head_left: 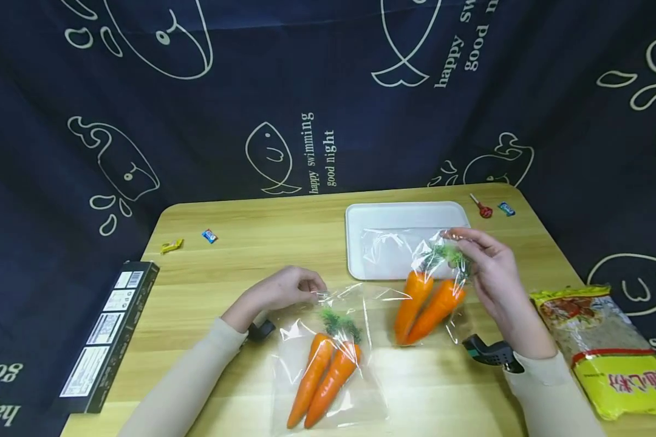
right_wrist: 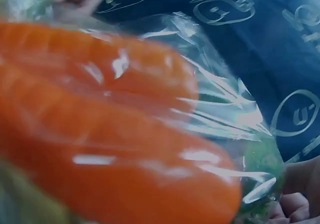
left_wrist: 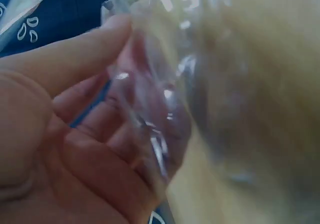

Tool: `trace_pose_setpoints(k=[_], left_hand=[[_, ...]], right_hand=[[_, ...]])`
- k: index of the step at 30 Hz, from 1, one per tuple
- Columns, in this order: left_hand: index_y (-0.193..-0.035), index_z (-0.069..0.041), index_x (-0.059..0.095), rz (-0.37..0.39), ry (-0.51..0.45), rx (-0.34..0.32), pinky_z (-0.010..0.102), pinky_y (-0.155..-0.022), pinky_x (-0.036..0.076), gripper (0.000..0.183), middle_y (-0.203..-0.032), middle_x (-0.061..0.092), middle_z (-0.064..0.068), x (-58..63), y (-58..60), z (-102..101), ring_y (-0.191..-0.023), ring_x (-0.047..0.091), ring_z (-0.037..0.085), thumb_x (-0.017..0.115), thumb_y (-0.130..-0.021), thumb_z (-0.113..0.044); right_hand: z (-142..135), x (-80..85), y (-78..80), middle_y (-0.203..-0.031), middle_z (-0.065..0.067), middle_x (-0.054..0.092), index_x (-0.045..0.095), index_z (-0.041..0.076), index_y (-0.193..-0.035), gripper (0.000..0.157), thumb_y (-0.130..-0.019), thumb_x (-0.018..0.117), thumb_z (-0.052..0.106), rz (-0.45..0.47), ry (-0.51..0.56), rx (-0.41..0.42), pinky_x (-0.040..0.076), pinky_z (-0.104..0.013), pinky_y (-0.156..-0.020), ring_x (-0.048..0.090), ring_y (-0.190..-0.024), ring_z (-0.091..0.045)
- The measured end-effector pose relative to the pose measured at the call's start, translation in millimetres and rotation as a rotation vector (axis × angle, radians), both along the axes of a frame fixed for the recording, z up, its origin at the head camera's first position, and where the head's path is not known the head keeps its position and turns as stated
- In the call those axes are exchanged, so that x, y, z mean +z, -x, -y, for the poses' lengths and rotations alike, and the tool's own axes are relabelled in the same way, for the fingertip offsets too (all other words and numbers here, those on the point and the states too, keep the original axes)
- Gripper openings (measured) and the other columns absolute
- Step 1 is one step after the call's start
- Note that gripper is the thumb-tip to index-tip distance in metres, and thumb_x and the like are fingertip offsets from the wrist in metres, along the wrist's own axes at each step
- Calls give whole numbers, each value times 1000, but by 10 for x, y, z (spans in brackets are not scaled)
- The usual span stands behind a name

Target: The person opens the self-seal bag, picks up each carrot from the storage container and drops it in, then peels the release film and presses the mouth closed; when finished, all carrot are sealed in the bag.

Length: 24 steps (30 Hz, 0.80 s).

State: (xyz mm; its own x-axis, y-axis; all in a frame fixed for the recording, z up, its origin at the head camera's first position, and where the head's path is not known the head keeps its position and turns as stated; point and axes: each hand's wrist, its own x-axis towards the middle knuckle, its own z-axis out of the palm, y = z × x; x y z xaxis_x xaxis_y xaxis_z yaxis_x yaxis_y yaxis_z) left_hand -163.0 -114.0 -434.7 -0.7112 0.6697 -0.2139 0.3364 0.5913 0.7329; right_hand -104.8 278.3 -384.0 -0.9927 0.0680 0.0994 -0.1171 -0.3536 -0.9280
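My left hand (head_left: 288,286) pinches the upper left corner of a clear plastic bag (head_left: 284,364). Two orange carrots (head_left: 328,376) with green tops are inside it, tips toward me. In the left wrist view, crinkled film (left_wrist: 160,129) runs between thumb and fingers. On the other side, my right hand (head_left: 492,267) grips the top of a second clear bag (head_left: 382,249), which also contains two carrots (head_left: 429,309). This bag overlaps the front of the white tray (head_left: 352,243) in the head view. Close up, its carrots (right_wrist: 120,134) fill much of the right wrist view.
A yellow food packet (head_left: 612,352) lies at the table's right edge, a long black box (head_left: 109,334) at the left. Back right are a red lollipop (head_left: 485,212) and a blue wrapped candy (head_left: 506,209). Yellow (head_left: 172,246) and blue candies (head_left: 209,235) lie back left.
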Motion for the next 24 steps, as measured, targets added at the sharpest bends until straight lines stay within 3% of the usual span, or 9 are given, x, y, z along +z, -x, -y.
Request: trace_pose_setpoints(k=[2, 5, 8, 12, 15, 18, 21, 24], left_hand=[[-109, -15, 74, 1, -6, 17, 29, -79, 56, 17, -94, 71, -3, 44, 66, 38, -87, 64, 13, 71, -92, -12], [-112, -15, 73, -10, -5, 49, 29, -82, 56, 19, -98, 72, -3, 94, 186, 84, -91, 65, 13, 70, -93, -13], [-115, -16, 73, -22, 1, 62, 29, -82, 56, 21, -101, 73, -2, 96, 304, 111, -92, 66, 13, 68, -95, -15], [-117, -14, 73, -25, -1, 76, 30, -81, 57, 22, -108, 74, 1, 80, 435, 129, -93, 66, 15, 67, -96, -15], [-118, -13, 72, -44, -9, 77, 30, -83, 57, 23, -111, 73, 2, 62, 524, 107, -93, 66, 15, 66, -96, -16], [-119, -15, 72, -54, -5, 84, 30, -83, 57, 24, -113, 73, 1, 38, 579, 87, -93, 66, 14, 67, -96, -19], [-118, -16, 73, -39, 3, 95, 30, -84, 56, 24, -112, 73, 0, 12, 598, 83, -94, 65, 13, 67, -96, -19], [-119, -15, 73, -31, -5, 95, 32, -86, 56, 24, -112, 73, 0, 0, 597, 90, -97, 65, 15, 68, -95, -20]], right_hand=[[-36, -151, 1, -117, 3, 69, 67, 3, -124, 26, -99, 61, 7, 100, -83, 29, 54, -13, -86, 61, -109, -7], [-64, -340, 50, -117, 8, 69, 63, 3, -129, 30, -101, 59, 15, 156, -255, 47, 52, -12, -86, 58, -111, -7], [-79, -454, 124, -116, 8, 70, 60, 2, -130, 32, -103, 56, 17, 164, -452, 39, 52, -13, -83, 59, -109, -8], [-93, -549, 217, -121, -5, 71, 61, 3, -131, 32, -102, 57, 17, 144, -695, 15, 51, -14, -78, 61, -103, -5], [-110, -589, 254, -125, -15, 69, 64, 5, -129, 31, -101, 60, 18, 124, -835, -2, 49, -9, -78, 61, -100, -1], [-135, -610, 269, -124, -17, 69, 67, 8, -126, 29, -99, 61, 18, 116, -954, -21, 47, -7, -80, 62, -104, -8], [-165, -618, 279, -123, -18, 69, 68, 9, -123, 27, -98, 62, 16, 105, -1036, -33, 50, -14, -79, 62, -107, -23], [-200, -602, 303, -132, -21, 62, 68, 5, -123, 28, -99, 61, 17, 68, -1057, -17, 55, -34, -89, 58, -119, -35]])
